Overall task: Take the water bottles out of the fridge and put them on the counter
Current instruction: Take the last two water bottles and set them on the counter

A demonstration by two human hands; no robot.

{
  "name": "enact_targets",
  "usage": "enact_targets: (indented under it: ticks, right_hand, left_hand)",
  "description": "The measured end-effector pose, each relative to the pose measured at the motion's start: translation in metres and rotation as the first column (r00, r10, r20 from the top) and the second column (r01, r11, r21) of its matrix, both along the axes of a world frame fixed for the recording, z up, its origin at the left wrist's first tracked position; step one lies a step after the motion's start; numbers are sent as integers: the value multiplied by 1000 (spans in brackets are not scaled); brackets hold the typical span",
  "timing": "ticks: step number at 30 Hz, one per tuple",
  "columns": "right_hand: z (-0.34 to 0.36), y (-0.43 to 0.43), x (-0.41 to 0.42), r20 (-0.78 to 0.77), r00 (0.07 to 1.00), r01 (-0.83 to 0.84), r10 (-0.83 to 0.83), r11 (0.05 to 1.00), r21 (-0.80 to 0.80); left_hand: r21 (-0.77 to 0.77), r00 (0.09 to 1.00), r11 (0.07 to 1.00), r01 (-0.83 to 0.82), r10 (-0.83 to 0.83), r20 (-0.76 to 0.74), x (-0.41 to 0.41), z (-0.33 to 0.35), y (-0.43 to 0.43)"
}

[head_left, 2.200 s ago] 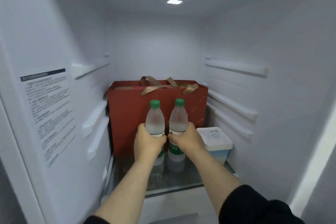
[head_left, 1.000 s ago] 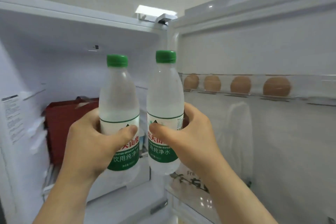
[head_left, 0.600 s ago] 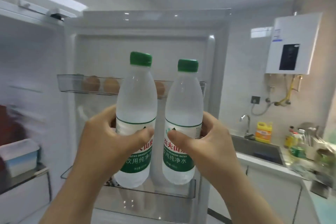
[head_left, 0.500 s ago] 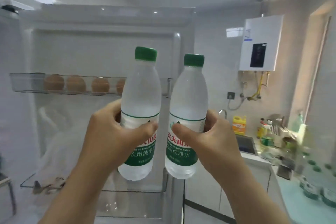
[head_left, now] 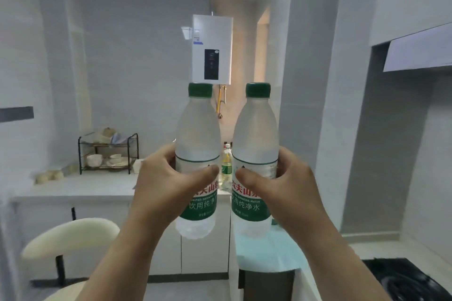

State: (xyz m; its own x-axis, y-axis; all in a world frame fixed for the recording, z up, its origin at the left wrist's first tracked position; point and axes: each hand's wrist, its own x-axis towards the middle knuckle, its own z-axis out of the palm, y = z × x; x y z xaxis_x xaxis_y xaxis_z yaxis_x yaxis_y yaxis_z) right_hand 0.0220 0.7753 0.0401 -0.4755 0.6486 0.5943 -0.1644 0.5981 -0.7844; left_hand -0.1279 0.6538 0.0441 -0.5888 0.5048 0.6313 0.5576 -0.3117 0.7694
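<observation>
I hold two clear water bottles upright in front of me, each with a green cap and a green label. My left hand [head_left: 168, 186] grips the left water bottle [head_left: 197, 134] around its middle. My right hand [head_left: 285, 188] grips the right water bottle [head_left: 255, 134] the same way. The bottles stand side by side with a small gap between them. Behind them runs a white counter [head_left: 80, 187] along the far wall, and a pale teal counter surface [head_left: 271, 249] lies just below the right bottle. The fridge is out of view.
A black wire dish rack [head_left: 108, 154] with bowls stands on the white counter, with small pale items [head_left: 50, 176] to its left. A yellow-liquid bottle [head_left: 227, 166] shows between the water bottles. A cream stool [head_left: 69, 237] sits lower left, a black stove [head_left: 403, 278] lower right, a white water heater [head_left: 212, 49] on the wall.
Both bottles came off the fridge shelf in my hands. The view has swung right, away from the fridge and its door, to the kitchen counter. The bottles have moved slightly apart.
</observation>
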Motion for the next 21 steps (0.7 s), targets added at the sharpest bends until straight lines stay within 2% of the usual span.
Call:
enact_targets:
  ticks: [10, 17, 21]
  right_hand:
    - [-27, 145, 41, 50, 988, 150, -146, 984, -93]
    - [-59, 243, 6, 64, 970, 242, -235, 960, -143]
    - [-92, 306, -26, 135, 957, 279, -259, 945, -168]
  left_hand:
    - [-45, 990, 989, 139, -137, 46, 34, -17, 165]
    - [-95, 983, 982, 164, -155, 100, -5, -52, 277]
    - [-146, 977, 975, 170, -148, 152, -43, -88, 345]
